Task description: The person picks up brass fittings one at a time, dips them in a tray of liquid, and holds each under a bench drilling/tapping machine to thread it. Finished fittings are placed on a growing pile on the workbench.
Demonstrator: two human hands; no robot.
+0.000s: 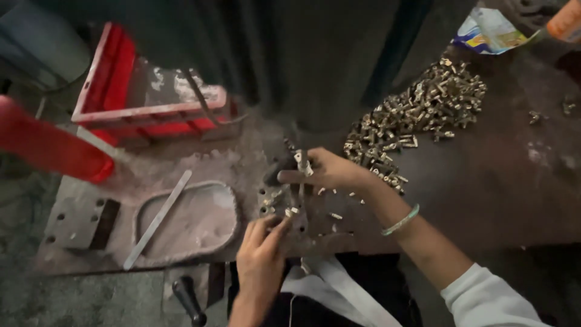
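The right hand (330,171) pinched a small brass part (301,162) between thumb and fingers and held it upright above the fixture (296,212), probably so it could be seated from above. The left hand (261,254) had its fingertips pressed together on another small part (289,212) at the front of the fixture, it seemed to keep it in place. The pile (417,115) of similar parts lay on the dusty surface (502,181) just beside the right wrist, within easy reach. A red crate (121,91) stood well apart.

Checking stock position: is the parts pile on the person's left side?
No, the parts pile lies on the bench beyond the right hand, up and right of it.
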